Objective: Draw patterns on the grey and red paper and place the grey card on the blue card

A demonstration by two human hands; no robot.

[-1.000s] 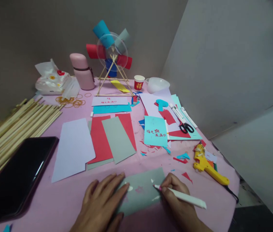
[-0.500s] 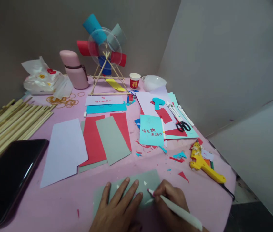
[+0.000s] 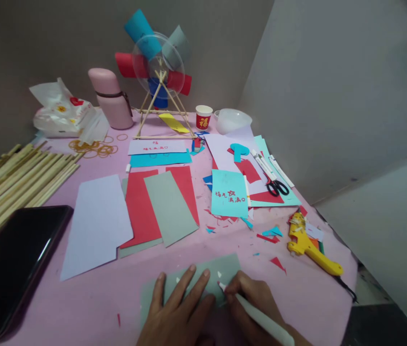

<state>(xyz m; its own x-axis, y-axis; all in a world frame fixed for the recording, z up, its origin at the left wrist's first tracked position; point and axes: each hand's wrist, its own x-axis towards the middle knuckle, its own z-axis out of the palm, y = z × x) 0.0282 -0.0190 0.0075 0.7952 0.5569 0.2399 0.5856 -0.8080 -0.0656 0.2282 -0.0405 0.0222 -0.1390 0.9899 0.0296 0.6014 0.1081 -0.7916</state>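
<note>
A: Head view, our only one: what've we got?
B: We see a grey paper strip (image 3: 225,266) flat on the pink tablecloth (image 3: 95,307), front & centre, partly under the hands. L hand (image 3: 179,316) lies palm down on it, fingers mostly apart, rightmost one bent. R hand (image 3: 256,294) has its fingers clamped on a white pen (image 3: 265,323), tip at the strip's R part; touching or just above, we can't tell.
A: What might go wrong?
B: We'd guess the strip could skid or twist if the L hand eases off, b/c that hand seems to do most of the steadying; a line would then stray. Wet ink might also smear if the L fingers slide.
A: Diff vs 1 s ago?
B: Back then we had L fingers closer together at the strip's L end, w/ a pink star visible. Now they're splayed further along, star mostly hidden, & the L end pokes out past them.
</note>
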